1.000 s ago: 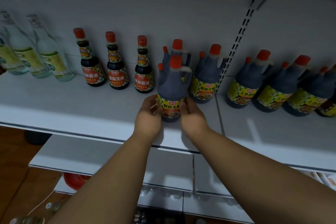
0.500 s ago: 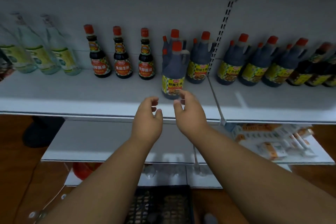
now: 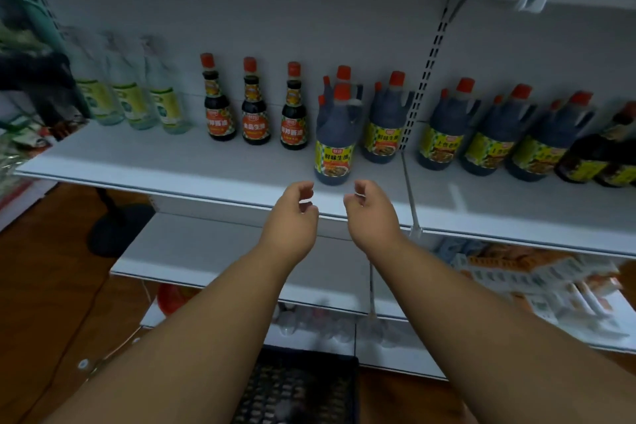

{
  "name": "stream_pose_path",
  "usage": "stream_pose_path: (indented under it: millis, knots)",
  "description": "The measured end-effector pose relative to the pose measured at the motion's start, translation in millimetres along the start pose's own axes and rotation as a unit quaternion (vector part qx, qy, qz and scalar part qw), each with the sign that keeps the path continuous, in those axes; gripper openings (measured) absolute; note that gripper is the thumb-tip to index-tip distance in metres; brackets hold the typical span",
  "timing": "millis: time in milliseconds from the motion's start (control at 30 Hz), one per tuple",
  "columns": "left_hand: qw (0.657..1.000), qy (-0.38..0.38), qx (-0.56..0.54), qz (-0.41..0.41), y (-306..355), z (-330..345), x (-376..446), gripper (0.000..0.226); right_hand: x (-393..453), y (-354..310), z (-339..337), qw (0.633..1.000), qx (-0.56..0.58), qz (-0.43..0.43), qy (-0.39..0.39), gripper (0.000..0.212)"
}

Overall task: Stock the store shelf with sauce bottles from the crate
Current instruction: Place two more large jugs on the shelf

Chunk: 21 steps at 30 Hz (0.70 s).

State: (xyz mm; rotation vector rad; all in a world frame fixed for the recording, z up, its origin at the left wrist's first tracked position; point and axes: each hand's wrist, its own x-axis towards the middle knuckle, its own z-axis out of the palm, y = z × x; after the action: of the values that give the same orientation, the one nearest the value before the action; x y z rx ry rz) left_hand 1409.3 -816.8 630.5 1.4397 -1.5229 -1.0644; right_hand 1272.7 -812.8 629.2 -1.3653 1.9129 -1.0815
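**Jug on the shelf, both hands empty**

The front jug [image 3: 334, 144] stands upright on the white shelf [image 3: 206, 169], near its front edge, with another jug [image 3: 344, 86] right behind it and a third [image 3: 383, 127] just to its right. Both hands hover in front of the shelf lip, apart from the jug and touching nothing: the left hand [image 3: 292, 217] has fingers loosely curled, thumb and forefinger parted, and the right hand [image 3: 373, 213] mirrors it (a clear gap between the two). Left of the jugs, three slim dark bottles [image 3: 255, 110] stand in a row, and beyond them three clear bottles [image 3: 137, 93] with pale labels. Right of the slotted upright [image 3: 425, 79], more jugs [image 3: 444, 134] line up. Down low, the black crate [image 3: 296, 389] sits on the floor between the forearms.
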Motion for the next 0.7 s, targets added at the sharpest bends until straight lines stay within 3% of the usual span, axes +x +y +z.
stream_pose_path:
  millis: [167, 400, 700]
  knots:
    - [0.991, -0.048, -0.089, -0.085, 13.2, 13.1, 59.5, 0.052, 59.2, 3.9, 4.5, 0.995, 0.051, 0.087, 0.002, 0.053]
    - [0.989, -0.113, -0.096, -0.028, 19.1, 23.3, 120.6, 0.054, 115.3, -4.9, 24.5, 0.992, 0.093, 0.082, -0.009, 0.062]
    - [0.990, -0.115, -0.075, -0.015, 7.4, 21.0, 136.7, 0.051, 123.2, -8.0, 42.9, 0.990, 0.119, 0.080, 0.010, 0.057]
